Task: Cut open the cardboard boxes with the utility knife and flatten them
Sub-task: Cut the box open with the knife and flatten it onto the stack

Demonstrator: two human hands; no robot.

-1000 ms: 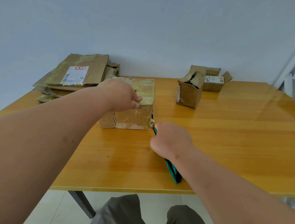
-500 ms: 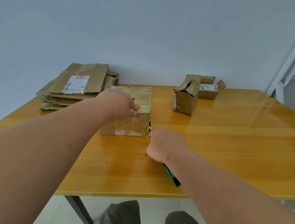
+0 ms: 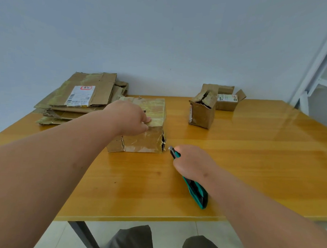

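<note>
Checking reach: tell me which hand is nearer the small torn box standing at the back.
Right. The right hand, gripping the knife, is in front of the torn box; the left hand rests on the taped box, farther left.

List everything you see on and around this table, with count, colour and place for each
taped box: one, brown with yellowish tape, table centre-left, right corner slit open
small boxes: two, brown, far right-centre, flaps open
flattened cardboard stack: one pile, brown, white label on top, far left corner
utility knife: one, green and black, near the taped box's right corner
table: one, glossy yellow-orange wood
white frame: one, right edge by wall
left hand: rests on the taped box
right hand: grips the utility knife
</note>
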